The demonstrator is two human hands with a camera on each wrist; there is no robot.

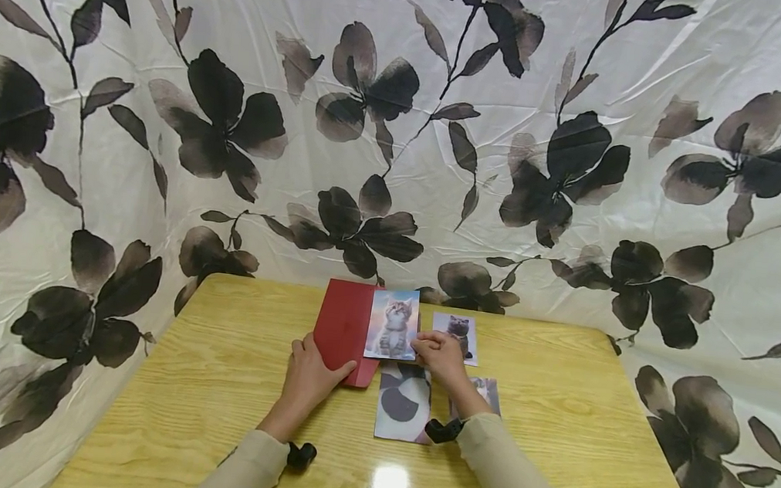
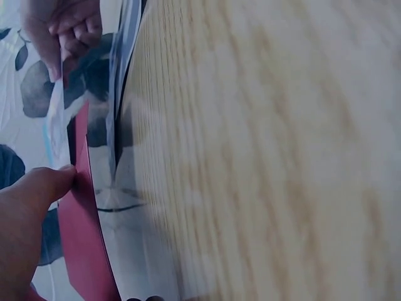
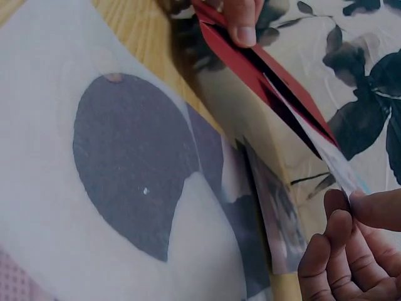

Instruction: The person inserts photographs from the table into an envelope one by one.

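My left hand (image 1: 309, 372) holds a red envelope (image 1: 346, 314), its thumb (image 2: 44, 185) on the face near the opening. With thumb and fingertips my right hand (image 1: 441, 355) pinches a picture card of a grey-and-white kitten (image 1: 392, 323) by its right edge. In the right wrist view the far end of this card (image 3: 329, 157) lies within the gaping mouth of the envelope (image 3: 250, 69). Seen from the left wrist, card and envelope are both nearly edge-on, tilted up from the table.
On the wooden table (image 1: 208, 414) lies a large grey-and-white picture card (image 1: 403, 404). A dark-cat card (image 1: 456, 331) is behind the right hand, and another card (image 1: 487, 392) is partly hidden under the right forearm. A flowered cloth (image 1: 439, 163) hangs behind the table.
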